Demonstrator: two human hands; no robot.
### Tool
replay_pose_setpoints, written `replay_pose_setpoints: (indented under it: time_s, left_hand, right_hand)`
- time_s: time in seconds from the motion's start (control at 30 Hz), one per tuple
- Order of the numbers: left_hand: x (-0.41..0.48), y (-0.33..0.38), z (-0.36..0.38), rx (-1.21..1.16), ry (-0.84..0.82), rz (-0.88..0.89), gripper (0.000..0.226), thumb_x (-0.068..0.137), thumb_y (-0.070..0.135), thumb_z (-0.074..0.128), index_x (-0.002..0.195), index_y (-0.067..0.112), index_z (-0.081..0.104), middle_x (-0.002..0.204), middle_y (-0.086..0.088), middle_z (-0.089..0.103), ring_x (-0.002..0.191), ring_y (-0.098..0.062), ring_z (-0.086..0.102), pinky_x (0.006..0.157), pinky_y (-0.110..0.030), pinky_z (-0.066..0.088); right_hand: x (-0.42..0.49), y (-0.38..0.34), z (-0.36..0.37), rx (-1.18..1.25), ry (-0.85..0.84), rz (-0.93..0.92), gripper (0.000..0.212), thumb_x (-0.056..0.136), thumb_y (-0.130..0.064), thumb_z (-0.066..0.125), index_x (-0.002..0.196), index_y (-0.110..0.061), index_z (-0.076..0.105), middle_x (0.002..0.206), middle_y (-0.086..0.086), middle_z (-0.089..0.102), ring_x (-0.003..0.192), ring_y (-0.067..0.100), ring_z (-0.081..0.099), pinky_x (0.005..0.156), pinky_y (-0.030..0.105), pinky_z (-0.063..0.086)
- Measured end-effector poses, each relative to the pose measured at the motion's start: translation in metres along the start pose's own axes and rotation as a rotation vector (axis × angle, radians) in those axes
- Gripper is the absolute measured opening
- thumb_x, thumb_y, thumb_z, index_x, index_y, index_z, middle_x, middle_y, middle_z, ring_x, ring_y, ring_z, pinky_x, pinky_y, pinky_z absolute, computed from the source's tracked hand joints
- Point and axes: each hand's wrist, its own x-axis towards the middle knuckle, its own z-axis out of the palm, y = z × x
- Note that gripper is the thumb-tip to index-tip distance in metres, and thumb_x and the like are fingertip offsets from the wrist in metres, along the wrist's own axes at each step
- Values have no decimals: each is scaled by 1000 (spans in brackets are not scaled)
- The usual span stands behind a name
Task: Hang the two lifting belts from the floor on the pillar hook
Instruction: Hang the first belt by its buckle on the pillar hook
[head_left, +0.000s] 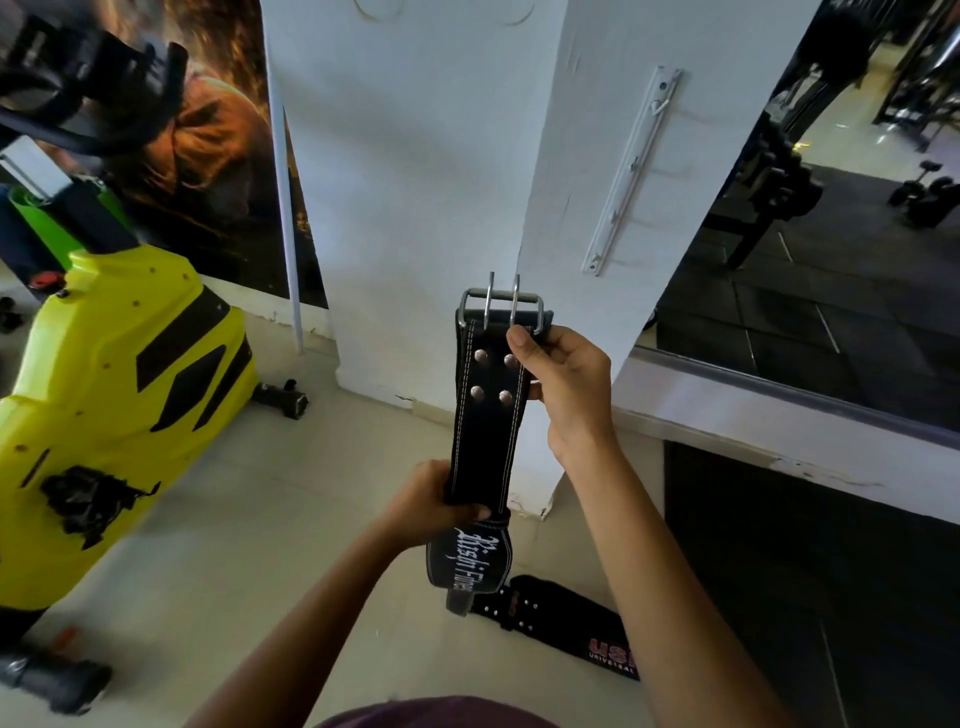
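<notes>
I hold a black leather lifting belt (485, 415) upright in front of the white pillar (441, 156). Its metal double-prong buckle (501, 306) points up. My right hand (561, 379) pinches the belt's edge just under the buckle. Lower down, my left hand (436, 501) grips the strap, and the wide back part with white lettering curls below it. A second black belt (561, 623) with red and white print lies flat on the floor below. A white hook rail (631, 171) with several small hooks is screwed to the pillar's right face, above and right of the buckle.
A yellow exercise machine (119, 405) stands at the left. A poster (218, 156) covers the wall behind it. A mirror (831, 234) at the right reflects gym gear. Black rubber matting (805, 597) covers the floor at the right.
</notes>
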Motion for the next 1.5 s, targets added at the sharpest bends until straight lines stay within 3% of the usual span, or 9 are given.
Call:
replay_pose_setpoints:
  time_s: [0.17,0.47,0.63,0.8,0.93,1.03,1.2,1.4,1.5]
  left_hand:
    - [9,56,-23,-359,173,107,36,72,27,79,91,-2,67,86,-16,71,77,-26,68,70,-38,55]
    - [31,108,-51,-816,290,66,27,86,10,63,106,-8,61,93,-17,66,81,-20,67,72,-28,57]
    - [25,70,-30,-700,79,21,37,75,5,73,104,-13,58,103,-31,65,93,-35,65,88,-41,54]
    - [4,26,0,-296,-74,-5,25,70,7,80,93,6,71,95,-17,74,88,-27,70,87,-50,53]
    - [1,20,0,-302,-72,1,22,65,23,82,85,20,73,90,-8,75,84,-23,71,85,-52,53]
    - [8,43,-12,-446,7,45,26,70,18,81,93,10,71,95,-14,74,88,-34,68,88,-50,52]
    - [29,82,-42,-713,229,136,20,79,1,71,97,-3,63,85,-8,71,78,-17,68,72,-29,56]
    - [33,83,-51,-763,213,153,68,78,-3,71,135,18,39,80,-2,70,71,-16,67,67,-32,57]
    - [38,72,-58,-735,178,144,76,73,0,75,139,16,41,80,-10,66,70,-20,66,67,-34,58]
  right_hand:
    - [-1,4,-5,2,17,3,6,80,-17,77,83,-13,73,70,-3,72,68,13,65,74,43,51]
    - [-15,12,-14,-30,26,51,16,82,-19,74,94,-10,75,86,8,74,73,13,70,65,39,57]
    - [-15,12,-18,-7,75,65,16,80,-18,76,91,-7,75,84,9,74,76,18,68,77,44,55]
    - [-5,4,-20,15,109,55,14,78,-21,78,87,-10,76,80,7,72,81,22,65,81,48,50]
    - [-7,3,-16,-8,103,50,18,79,-21,76,91,-8,75,82,7,72,79,19,65,77,45,51]
    - [-12,7,-13,-29,101,57,18,80,-21,75,92,-7,74,85,11,71,77,20,66,72,42,53]
    - [-20,15,-6,-57,128,66,27,80,-22,76,97,-2,70,86,12,72,81,24,68,74,49,55]
    - [-25,18,-4,-176,118,-33,60,81,-19,76,130,-27,43,86,3,73,89,16,70,86,29,54]
    - [-23,23,-5,-226,127,5,50,80,-24,76,125,-26,53,94,5,74,94,20,71,88,32,55]
